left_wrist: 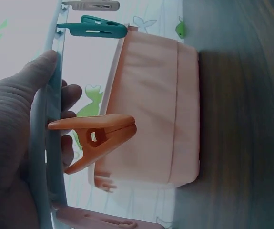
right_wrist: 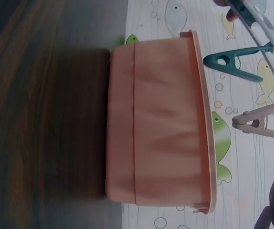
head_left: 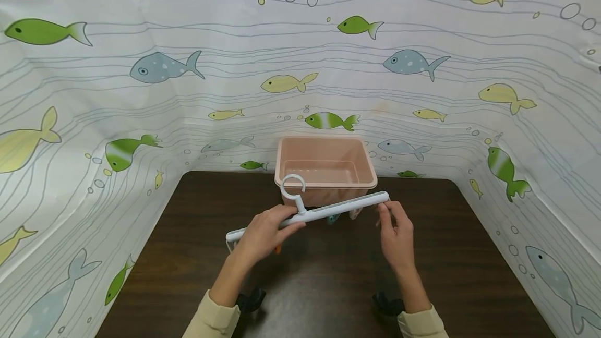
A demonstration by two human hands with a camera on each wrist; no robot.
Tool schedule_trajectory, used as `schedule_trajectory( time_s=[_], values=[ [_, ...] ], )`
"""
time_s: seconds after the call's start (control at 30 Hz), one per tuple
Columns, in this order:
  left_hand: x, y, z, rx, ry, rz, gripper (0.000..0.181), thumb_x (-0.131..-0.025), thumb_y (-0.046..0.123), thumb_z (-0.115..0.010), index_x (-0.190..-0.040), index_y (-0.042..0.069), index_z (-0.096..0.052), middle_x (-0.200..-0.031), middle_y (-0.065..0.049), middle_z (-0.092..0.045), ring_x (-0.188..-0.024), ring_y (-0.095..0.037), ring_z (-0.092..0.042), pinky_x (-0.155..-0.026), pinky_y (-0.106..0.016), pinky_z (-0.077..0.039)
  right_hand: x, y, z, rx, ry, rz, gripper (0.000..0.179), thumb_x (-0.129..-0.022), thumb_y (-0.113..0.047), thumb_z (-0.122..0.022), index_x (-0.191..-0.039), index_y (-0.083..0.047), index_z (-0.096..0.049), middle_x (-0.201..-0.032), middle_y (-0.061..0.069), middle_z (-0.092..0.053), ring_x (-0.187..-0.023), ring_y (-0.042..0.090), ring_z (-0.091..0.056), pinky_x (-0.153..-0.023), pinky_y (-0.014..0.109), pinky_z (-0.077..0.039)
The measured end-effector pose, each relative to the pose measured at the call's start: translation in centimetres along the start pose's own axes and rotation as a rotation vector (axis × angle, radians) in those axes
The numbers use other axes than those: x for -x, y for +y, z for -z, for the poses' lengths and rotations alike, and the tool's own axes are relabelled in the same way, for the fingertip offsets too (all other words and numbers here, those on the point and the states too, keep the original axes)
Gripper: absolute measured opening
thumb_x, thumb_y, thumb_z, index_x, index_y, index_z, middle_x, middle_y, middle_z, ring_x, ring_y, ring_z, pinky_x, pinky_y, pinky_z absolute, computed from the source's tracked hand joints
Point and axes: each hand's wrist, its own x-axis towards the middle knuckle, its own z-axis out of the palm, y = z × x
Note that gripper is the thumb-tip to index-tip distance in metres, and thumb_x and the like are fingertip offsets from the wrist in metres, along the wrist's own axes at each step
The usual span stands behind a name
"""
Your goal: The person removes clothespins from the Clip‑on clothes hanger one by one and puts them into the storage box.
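A pale blue-grey clip hanger (head_left: 345, 207) with a round hook is held up over the table, its right end higher in the head view. My left hand (head_left: 266, 231) grips the bar left of the hook, thumb along it. My right hand (head_left: 396, 231) has thumb and forefinger at the bar's right end, pinching there. Along the bar's underside hang clothespin-like clips: an orange clip (left_wrist: 98, 136), a pink clip (left_wrist: 108, 218), a teal clip (right_wrist: 237, 64) and a beige clip (right_wrist: 260, 120). The right hand's grip is mostly out of frame in the right wrist view.
Behind the hanger, a pink plastic bin (head_left: 324, 142) stands at the back of the dark wooden table (head_left: 319, 280). White sheeting (head_left: 263, 25) printed with fish encloses the table's back and sides.
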Motion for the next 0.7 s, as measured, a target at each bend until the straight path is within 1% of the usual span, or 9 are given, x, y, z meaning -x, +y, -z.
schedule_trajectory(
  time_s=[0.03, 0.1, 0.17, 0.27, 0.37, 0.47, 0.53, 0.6, 0.7],
  values=[
    [0.03, -0.06, -0.07, -0.018, 0.018, -0.012, 0.025, -0.098, 0.038, -0.079, -0.116, 0.022, -0.074, -0.110, 0.007, -0.075, -0.085, -0.005, -0.064, -0.076, -0.032, -0.057, 0.01, 0.00, 0.00, -0.007, -0.002, -0.017, 0.014, -0.109, 0.001, -0.057, -0.101, 0.006, -0.067, -0.085, 0.004, -0.059, -0.071, 0.026, -0.057, -0.066, 0.018, -0.042],
    [0.07, -0.13, -0.13, -0.037, 0.042, -0.031, 0.025, -0.097, 0.036, -0.080, -0.116, 0.021, -0.074, -0.113, 0.005, -0.076, -0.089, -0.007, -0.066, -0.077, -0.034, -0.058, -0.03, 0.12, 0.06, -0.011, -0.013, -0.053, 0.015, -0.110, -0.002, -0.057, -0.102, 0.004, -0.068, -0.084, 0.001, -0.059, -0.072, 0.023, -0.058, -0.066, 0.019, -0.043],
    [0.07, -0.22, -0.15, -0.052, 0.054, -0.054, 0.024, -0.097, 0.035, -0.080, -0.115, 0.021, -0.074, -0.114, 0.005, -0.076, -0.089, -0.008, -0.067, -0.076, -0.033, -0.059, -0.11, 0.31, 0.18, -0.014, -0.028, -0.084, 0.017, -0.112, -0.007, -0.057, -0.103, 0.001, -0.069, -0.085, -0.002, -0.061, -0.073, 0.019, -0.059, -0.067, 0.020, -0.044],
    [0.10, -0.29, -0.13, -0.073, 0.072, -0.098, 0.020, -0.098, 0.033, -0.080, -0.114, 0.021, -0.074, -0.111, 0.005, -0.075, -0.084, -0.007, -0.066, -0.074, -0.032, -0.058, -0.25, 0.53, 0.43, -0.023, -0.058, -0.113, 0.022, -0.114, -0.013, -0.056, -0.106, 0.002, -0.069, -0.091, -0.005, -0.063, -0.078, 0.013, -0.060, -0.071, 0.020, -0.048],
    [0.19, -0.37, -0.16, -0.104, 0.098, -0.137, 0.020, -0.097, 0.031, -0.081, -0.114, 0.020, -0.076, -0.109, 0.004, -0.074, -0.082, -0.007, -0.066, -0.072, -0.032, -0.058, -0.36, 0.52, 0.63, -0.039, -0.087, -0.131, 0.026, -0.115, -0.017, -0.055, -0.108, 0.003, -0.070, -0.095, -0.003, -0.066, -0.082, 0.012, -0.061, -0.076, 0.019, -0.051],
    [0.27, -0.46, -0.22, -0.125, 0.124, -0.158, 0.023, -0.096, 0.030, -0.082, -0.116, 0.019, -0.078, -0.108, 0.004, -0.074, -0.081, -0.008, -0.067, -0.071, -0.032, -0.059, -0.50, 0.53, 0.79, -0.062, -0.112, -0.147, 0.027, -0.115, -0.018, -0.054, -0.106, 0.002, -0.071, -0.096, -0.001, -0.068, -0.084, 0.014, -0.062, -0.078, 0.018, -0.052],
    [0.28, -0.54, -0.29, -0.136, 0.134, -0.166, 0.025, -0.096, 0.030, -0.082, -0.119, 0.018, -0.080, -0.108, 0.004, -0.075, -0.082, -0.008, -0.067, -0.071, -0.033, -0.060, -0.63, 0.58, 0.87, -0.083, -0.123, -0.152, 0.027, -0.115, -0.016, -0.054, -0.105, 0.001, -0.072, -0.096, -0.002, -0.069, -0.084, 0.014, -0.063, -0.079, 0.018, -0.053],
    [0.27, -0.67, -0.44, -0.135, 0.145, -0.180, 0.028, -0.095, 0.028, -0.083, -0.120, 0.016, -0.080, -0.109, 0.003, -0.075, -0.083, -0.009, -0.069, -0.072, -0.033, -0.061, -0.76, 0.77, 0.91, -0.100, -0.127, -0.163, 0.026, -0.114, -0.014, -0.054, -0.104, 0.002, -0.072, -0.095, -0.006, -0.069, -0.083, 0.012, -0.062, -0.077, 0.018, -0.053],
    [0.24, -0.80, -0.63, -0.141, 0.153, -0.197, 0.029, -0.096, 0.028, -0.083, -0.122, 0.015, -0.080, -0.110, 0.002, -0.076, -0.086, -0.010, -0.071, -0.073, -0.033, -0.061, -0.90, 0.82, 1.00, -0.120, -0.134, -0.172, 0.026, -0.114, -0.013, -0.055, -0.104, 0.002, -0.073, -0.093, -0.004, -0.069, -0.079, 0.009, -0.058, -0.074, 0.020, -0.050]
  ],
)
